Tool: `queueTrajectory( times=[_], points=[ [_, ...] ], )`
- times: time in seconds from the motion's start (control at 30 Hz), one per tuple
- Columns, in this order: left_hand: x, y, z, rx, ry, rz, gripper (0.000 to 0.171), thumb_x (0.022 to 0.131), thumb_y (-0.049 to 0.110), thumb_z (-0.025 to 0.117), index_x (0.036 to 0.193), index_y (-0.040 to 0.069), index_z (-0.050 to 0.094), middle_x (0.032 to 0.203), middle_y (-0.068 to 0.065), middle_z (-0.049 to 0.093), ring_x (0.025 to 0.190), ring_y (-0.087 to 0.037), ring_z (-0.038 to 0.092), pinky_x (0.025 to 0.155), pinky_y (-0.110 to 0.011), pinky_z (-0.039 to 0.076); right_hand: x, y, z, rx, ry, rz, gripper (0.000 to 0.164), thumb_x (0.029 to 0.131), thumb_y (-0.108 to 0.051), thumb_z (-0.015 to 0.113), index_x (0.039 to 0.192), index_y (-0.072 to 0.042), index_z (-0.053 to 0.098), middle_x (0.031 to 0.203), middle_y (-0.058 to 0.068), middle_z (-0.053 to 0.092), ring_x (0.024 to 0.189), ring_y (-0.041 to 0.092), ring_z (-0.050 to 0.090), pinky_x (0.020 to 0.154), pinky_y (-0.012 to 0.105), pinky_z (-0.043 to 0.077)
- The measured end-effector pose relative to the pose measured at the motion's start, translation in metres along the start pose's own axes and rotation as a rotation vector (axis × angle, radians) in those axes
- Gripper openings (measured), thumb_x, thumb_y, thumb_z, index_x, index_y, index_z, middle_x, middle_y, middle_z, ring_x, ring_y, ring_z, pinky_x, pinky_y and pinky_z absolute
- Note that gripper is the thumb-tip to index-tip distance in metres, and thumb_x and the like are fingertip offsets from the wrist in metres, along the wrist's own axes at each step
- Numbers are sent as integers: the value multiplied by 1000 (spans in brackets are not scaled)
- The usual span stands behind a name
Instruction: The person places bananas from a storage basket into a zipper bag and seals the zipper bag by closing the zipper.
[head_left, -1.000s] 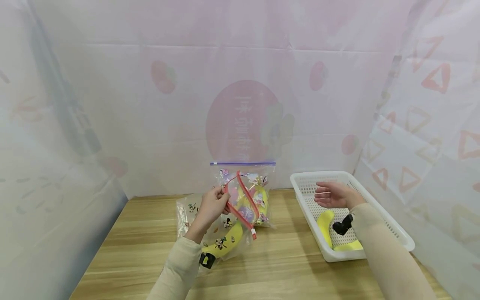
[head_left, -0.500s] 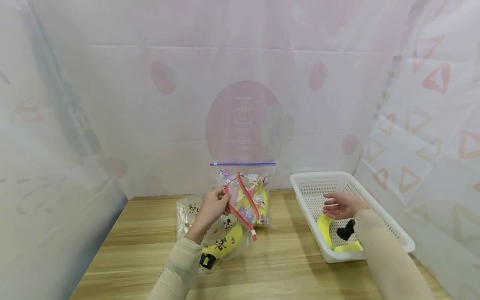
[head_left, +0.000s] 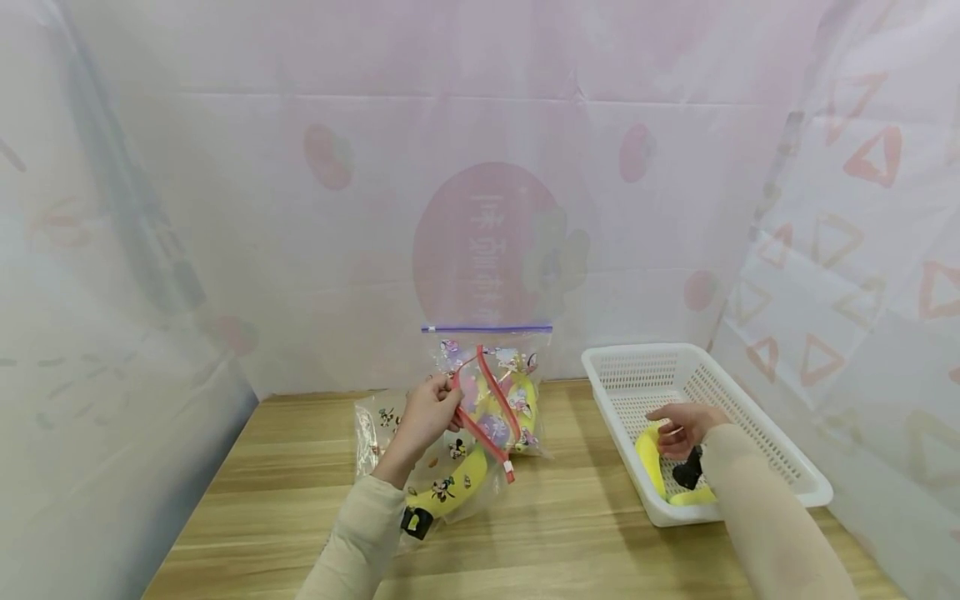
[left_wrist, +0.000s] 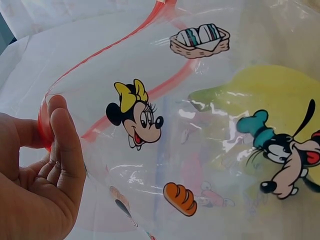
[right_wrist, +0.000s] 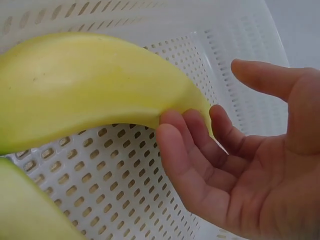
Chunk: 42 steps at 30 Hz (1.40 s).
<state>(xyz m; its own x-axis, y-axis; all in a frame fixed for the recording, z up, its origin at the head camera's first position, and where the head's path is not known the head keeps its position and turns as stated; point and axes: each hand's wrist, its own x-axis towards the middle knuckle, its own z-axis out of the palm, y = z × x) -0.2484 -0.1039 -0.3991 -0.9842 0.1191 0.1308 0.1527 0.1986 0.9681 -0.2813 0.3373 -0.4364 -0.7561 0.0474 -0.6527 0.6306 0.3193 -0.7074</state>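
My left hand (head_left: 429, 414) pinches the red zip edge of a clear cartoon-print zip bag (head_left: 375, 433), between thumb and fingers. The bag's mouth gapes. Inside it lies a yellow banana (head_left: 467, 483), blurred through the plastic in the left wrist view. Over the white basket, my right hand (head_left: 684, 427) reaches down with loosely bent fingers and the thumb held apart. Its fingertips overlap the tip of a banana (right_wrist: 90, 85) in the right wrist view; whether they touch it I cannot tell. A second banana (head_left: 693, 497) lies nearer the basket's front, partly hidden by the right arm.
Behind the red-zip bag, another clear bag with a purple zip (head_left: 487, 328) stands against the back sheet with yellow fruit in it. The white perforated basket (head_left: 626, 467) has raised walls on the right of the wooden table (head_left: 570, 533). Printed sheets enclose the sides.
My right hand has lowered toward the front of the basket, to the banana there. The left hand keeps its pinch on the bag with almost no movement.
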Motion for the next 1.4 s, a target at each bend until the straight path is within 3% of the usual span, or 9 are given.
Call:
queueTrajectory(
  times=[0.2, 0.33, 0.67, 0.93, 1.17, 1.4],
  points=[
    [0, 0, -1, -12, -6, 1, 13, 94, 8, 52, 85, 0, 55, 69, -11, 62, 55, -19, 61, 57, -38, 55, 6, 2, 3, -69, 17, 54, 44, 91, -26, 59, 103, 11, 39, 86, 20, 50, 67, 21, 58, 70, 33, 54],
    [-1, 2, -1, -1, -3, 2, 13, 94, 8, 51, 85, 0, 56, 68, -10, 62, 54, -18, 61, 55, -34, 55, 8, 4, 4, -131, 47, 75, 51, 89, -24, 63, 106, 15, 37, 92, 26, 51, 73, 26, 61, 75, 36, 55],
    [1, 1, -1, 8, -5, -7, 13, 94, 8, 51, 84, 0, 56, 67, -10, 61, 55, -23, 61, 55, -33, 54, 13, 3, 9, -325, 42, 51, 61, 89, -30, 63, 116, 19, 37, 98, 32, 54, 80, 32, 67, 74, 36, 55],
    [-1, 3, 0, 6, -3, -10, 14, 94, 8, 50, 84, 0, 55, 67, -10, 60, 53, -20, 60, 53, -32, 54, 13, 8, 12, -380, -5, 15, 52, 86, -33, 65, 100, 15, 51, 85, 24, 62, 72, 27, 66, 72, 37, 55],
    [-3, 4, 0, 15, -1, -7, 14, 94, 8, 50, 84, 0, 55, 66, -10, 60, 53, -21, 61, 55, -37, 55, 14, 9, 15, -312, -10, 24, 44, 89, -32, 58, 89, 11, 53, 72, 15, 59, 59, 20, 64, 68, 39, 56],
    [-3, 3, -1, 8, -4, -7, 14, 94, 8, 50, 84, 0, 55, 65, -10, 60, 61, -36, 63, 54, -36, 54, 15, 9, 13, -93, -64, -22, 44, 92, -30, 50, 102, 13, 46, 81, 18, 63, 73, 28, 67, 74, 50, 54]
  ],
)
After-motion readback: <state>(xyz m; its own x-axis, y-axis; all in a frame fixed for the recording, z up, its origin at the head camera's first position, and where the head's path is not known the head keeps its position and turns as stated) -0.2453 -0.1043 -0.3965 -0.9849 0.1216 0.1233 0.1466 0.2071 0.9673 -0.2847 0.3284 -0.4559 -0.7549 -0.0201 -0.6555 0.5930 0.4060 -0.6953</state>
